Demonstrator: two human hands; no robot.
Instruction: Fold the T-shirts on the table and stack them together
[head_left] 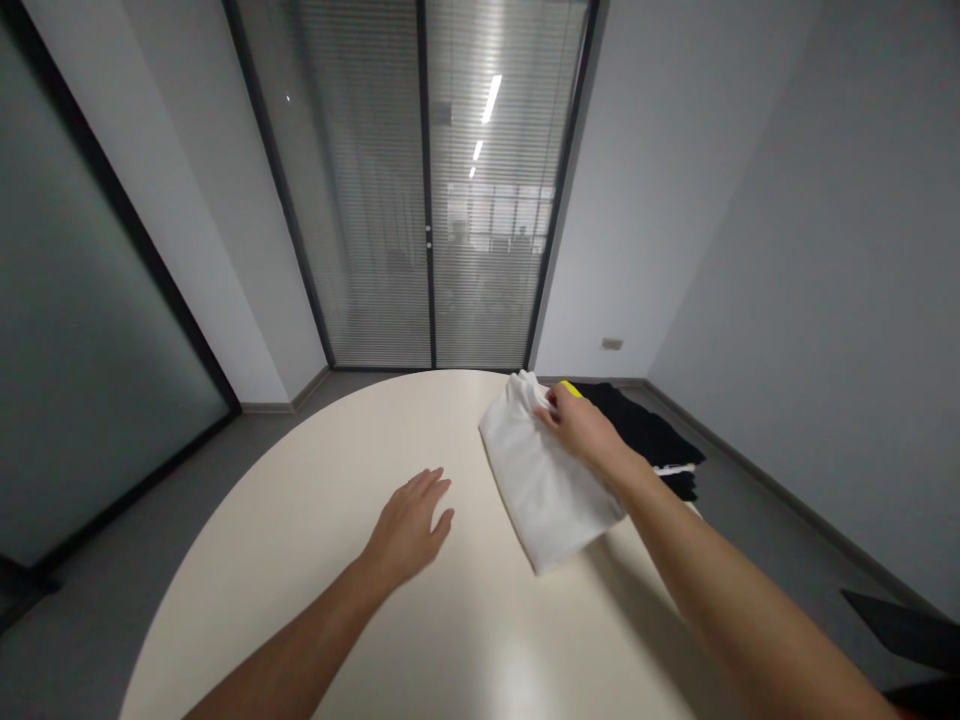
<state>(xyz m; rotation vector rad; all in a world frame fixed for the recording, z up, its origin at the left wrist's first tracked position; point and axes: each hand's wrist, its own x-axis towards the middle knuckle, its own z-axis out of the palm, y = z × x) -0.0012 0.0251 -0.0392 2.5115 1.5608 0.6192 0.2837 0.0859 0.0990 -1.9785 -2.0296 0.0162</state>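
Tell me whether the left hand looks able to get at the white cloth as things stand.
Probably yes: the left hand looks free, and only bare tabletop shows between it and the white cloth. The right hand grips the cloth's far end, leaving the left edge uncovered.

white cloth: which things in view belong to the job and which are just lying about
In the job: white cloth, held by the right hand; left hand, open; table; dark fabric pile, probably.

Just about: wall plate; blinds; black object, lower right.

The left fingers (427,484) spread loosely; the right fingers (547,414) pinch.
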